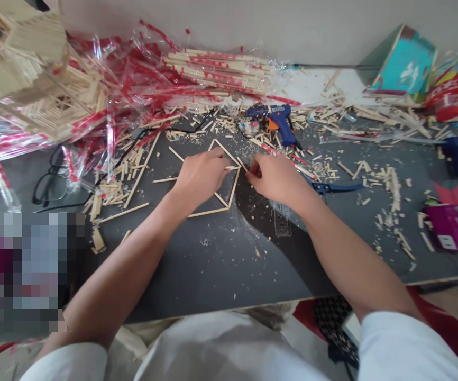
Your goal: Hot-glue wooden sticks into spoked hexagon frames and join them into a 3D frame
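Note:
A polygon frame of thin wooden sticks [234,188] lies flat on the dark tabletop, partly covered by my left hand [203,172]. That hand's fingers are closed around a light stick [232,168] whose end reaches the frame's right corner. Just to the right, my right hand [272,174] pinches a short wooden stick [242,164] close to the same corner. More sticks cross beneath my left hand, and its palm hides where they meet. A blue hot glue gun [278,121] with an orange trigger rests beyond my right hand.
Blue-handled pliers [336,188] lie right of my right hand. Stick scraps [112,193] litter the table [197,270]. Wrapped stick bundles [221,69] and a wooden stick model [38,58] stand behind. Eyeglasses [50,185] sit left; a magenta device [453,227] sits right.

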Tool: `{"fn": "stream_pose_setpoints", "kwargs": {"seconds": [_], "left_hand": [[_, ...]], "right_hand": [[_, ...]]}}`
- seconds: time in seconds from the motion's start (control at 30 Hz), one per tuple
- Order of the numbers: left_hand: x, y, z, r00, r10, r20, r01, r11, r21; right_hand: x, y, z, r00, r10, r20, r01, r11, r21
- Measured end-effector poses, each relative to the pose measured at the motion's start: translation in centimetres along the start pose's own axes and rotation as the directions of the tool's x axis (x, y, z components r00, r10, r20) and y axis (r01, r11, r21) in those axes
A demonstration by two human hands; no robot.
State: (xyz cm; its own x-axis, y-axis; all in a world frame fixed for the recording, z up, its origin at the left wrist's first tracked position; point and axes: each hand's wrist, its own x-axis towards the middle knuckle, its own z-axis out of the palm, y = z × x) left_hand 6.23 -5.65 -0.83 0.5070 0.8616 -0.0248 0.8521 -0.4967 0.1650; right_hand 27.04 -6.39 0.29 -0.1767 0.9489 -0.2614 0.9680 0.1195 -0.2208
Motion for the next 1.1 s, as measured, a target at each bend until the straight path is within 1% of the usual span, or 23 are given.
{"fn": "stream_pose_setpoints", "kwargs": {"seconds": [0.13,0.27,0.43,0.6,0.9,1.1], "left_hand": [[-0.1,0.0,0.0,1.0,0.006,0.0,-0.006,1.0,0.01],[-0.1,-0.1,0.1,1.0,0.019,-0.014,-0.019,1.0,-0.006],[0.0,0.0,0.0,1.0,0.019,0.006,-0.019,1.0,-0.007],[0.1,0.0,0.0,1.0,0.022,0.017,-0.022,1.0,0.0],[0.2,-0.4,0.3,0.998,0.064,0.001,-0.064,0.998,-0.021],[0.2,-0.6,0.6,0.998,0.065,-0.023,-0.065,0.998,-0.01]], "right_hand": [[0.2,0.1,0.5,0.998,-0.047,-0.045,0.05,0.997,0.058],[0.3,0.2,0.8,0.997,-0.06,-0.049,0.065,0.994,0.093],[0.3,0.1,1.0,0.995,-0.06,-0.074,0.065,0.995,0.076],[0.3,-0.1,1.1,0.995,-0.057,-0.076,0.061,0.997,0.046],[0.4,-0.1,1.3,0.992,-0.085,-0.088,0.087,0.996,0.014],[0.2,-0.5,1.1,0.995,-0.07,-0.075,0.07,0.998,-0.002]]}}
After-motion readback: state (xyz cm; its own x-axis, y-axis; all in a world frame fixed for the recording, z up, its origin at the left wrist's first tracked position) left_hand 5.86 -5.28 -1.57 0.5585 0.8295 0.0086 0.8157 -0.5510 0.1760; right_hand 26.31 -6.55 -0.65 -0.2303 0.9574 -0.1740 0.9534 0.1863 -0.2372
